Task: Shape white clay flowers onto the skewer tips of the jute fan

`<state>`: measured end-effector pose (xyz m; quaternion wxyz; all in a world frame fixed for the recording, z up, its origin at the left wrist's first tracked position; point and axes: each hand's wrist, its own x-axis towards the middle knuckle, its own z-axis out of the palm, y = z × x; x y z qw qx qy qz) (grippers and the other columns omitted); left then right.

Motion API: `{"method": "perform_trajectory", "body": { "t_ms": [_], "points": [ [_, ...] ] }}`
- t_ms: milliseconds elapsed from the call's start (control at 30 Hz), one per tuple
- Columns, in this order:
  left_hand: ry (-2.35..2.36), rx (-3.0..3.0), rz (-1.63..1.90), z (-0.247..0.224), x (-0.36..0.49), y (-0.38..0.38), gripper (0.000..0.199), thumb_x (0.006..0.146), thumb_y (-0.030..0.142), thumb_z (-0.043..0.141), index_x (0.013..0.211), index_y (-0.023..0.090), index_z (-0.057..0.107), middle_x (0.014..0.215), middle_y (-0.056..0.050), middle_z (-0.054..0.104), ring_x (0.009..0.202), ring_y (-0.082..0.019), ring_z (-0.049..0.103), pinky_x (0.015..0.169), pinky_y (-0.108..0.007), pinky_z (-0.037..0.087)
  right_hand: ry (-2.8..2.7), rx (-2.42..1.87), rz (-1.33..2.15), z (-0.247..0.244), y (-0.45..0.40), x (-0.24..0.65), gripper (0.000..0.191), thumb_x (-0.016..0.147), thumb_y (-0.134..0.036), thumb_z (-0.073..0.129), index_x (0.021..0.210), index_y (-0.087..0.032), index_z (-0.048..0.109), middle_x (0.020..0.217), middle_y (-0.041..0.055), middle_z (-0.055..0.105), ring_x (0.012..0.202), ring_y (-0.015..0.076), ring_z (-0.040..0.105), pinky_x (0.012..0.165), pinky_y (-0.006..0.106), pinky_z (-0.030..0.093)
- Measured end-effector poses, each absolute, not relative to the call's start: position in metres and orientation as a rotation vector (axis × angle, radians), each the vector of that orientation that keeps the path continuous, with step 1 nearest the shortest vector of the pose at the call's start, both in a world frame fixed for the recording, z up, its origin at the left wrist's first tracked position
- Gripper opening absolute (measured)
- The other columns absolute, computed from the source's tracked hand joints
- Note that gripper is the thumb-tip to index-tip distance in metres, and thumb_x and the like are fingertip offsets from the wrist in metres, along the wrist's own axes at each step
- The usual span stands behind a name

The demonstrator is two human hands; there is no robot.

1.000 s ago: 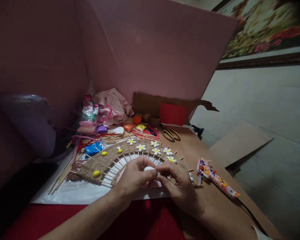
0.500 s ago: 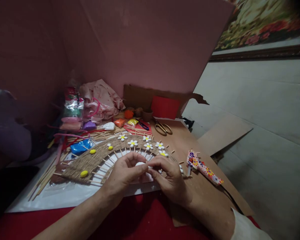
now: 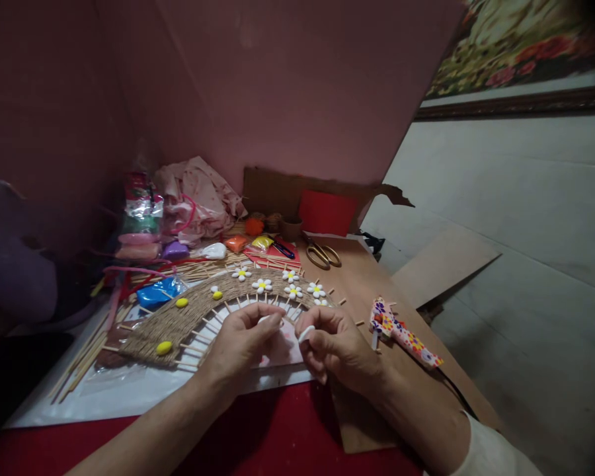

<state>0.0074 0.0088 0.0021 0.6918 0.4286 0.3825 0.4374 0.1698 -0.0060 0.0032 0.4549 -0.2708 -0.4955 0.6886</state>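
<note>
My right hand pinches a small white clay piece between thumb and fingertips. My left hand, a short way to its left, is closed at the fingertips on more white clay, mostly hidden by the fingers. Both hands hover over the near edge of an arched panel woven from twine on thin wooden sticks. White clay flowers with yellow centres sit along its top and right side. Toward its left are bare yellow ovals, and one yellow oval has a single white petal beside it.
Behind the panel lie bagged clays, including a blue pack and a white pack, plus gold-handled scissors. A flower-patterned glue gun rests at the right on brown board. Loose sticks lie at the left.
My hands, which met at the fingertips, have moved apart. A white clay piece now shows in my right fingers, with other white clay in my left.
</note>
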Motion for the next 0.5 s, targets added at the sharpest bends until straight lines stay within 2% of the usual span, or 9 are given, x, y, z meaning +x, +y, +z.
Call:
{"method": "perform_trajectory", "body": {
  "t_ms": [67,167,233,333,433,500],
  "points": [
    [0.776,0.956,0.957,0.003,0.006,0.008,0.020,0.076,0.035,0.064,0.080,0.016,0.062,0.062,0.000,0.060,0.051,-0.009,0.052,0.047,-0.020,0.034,-1.179,-0.648,1.688,0.003,-0.005,0.170,0.029,0.069,-0.040,0.072,0.078,-0.016,0.060,0.049,-0.0060,0.054,0.035,0.0046,0.044,0.034,0.015,0.038],
    [0.698,0.979,0.933,0.005,0.005,0.005,0.019,0.078,0.034,0.062,0.079,0.015,0.063,0.067,-0.002,0.062,0.055,-0.009,0.052,0.053,-0.021,0.035,-1.214,-0.708,1.551,0.003,-0.004,0.168,0.021,0.075,-0.037,0.068,0.081,-0.017,0.064,0.054,-0.0041,0.055,0.042,0.0056,0.047,0.039,0.016,0.041],
    [0.722,1.005,0.918,0.008,0.005,0.002,0.019,0.078,0.035,0.062,0.078,0.015,0.063,0.067,-0.001,0.061,0.053,-0.008,0.048,0.051,-0.021,0.031,-1.291,-0.750,1.345,0.004,-0.005,0.168,0.013,0.076,-0.031,0.067,0.080,-0.018,0.067,0.064,-0.0019,0.057,0.048,0.0062,0.049,0.041,0.017,0.041],
    [0.781,1.062,0.905,0.012,0.005,-0.001,0.028,0.080,0.040,0.059,0.066,0.015,0.061,0.057,0.003,0.053,0.047,-0.006,0.038,0.047,-0.020,0.023,-1.421,-0.788,1.070,0.004,-0.007,0.168,0.006,0.075,-0.026,0.069,0.079,-0.022,0.071,0.076,0.0002,0.057,0.057,0.0082,0.050,0.046,0.019,0.042],
    [0.806,1.106,0.876,0.016,0.006,-0.001,0.030,0.076,0.042,0.063,0.063,0.015,0.060,0.052,0.003,0.050,0.047,-0.007,0.037,0.047,-0.020,0.023,-1.492,-0.816,0.971,0.003,-0.009,0.168,0.006,0.075,-0.021,0.068,0.080,-0.023,0.071,0.077,0.0006,0.056,0.068,0.0115,0.053,0.055,0.022,0.045],
    [0.822,1.094,0.859,0.017,0.006,0.000,0.027,0.071,0.041,0.068,0.066,0.015,0.063,0.053,0.002,0.053,0.047,-0.007,0.039,0.048,-0.020,0.024,-1.469,-0.830,0.998,0.001,-0.010,0.168,0.011,0.076,-0.019,0.067,0.086,-0.023,0.068,0.075,-0.0006,0.056,0.065,0.0108,0.052,0.056,0.022,0.045]
  ]
}}
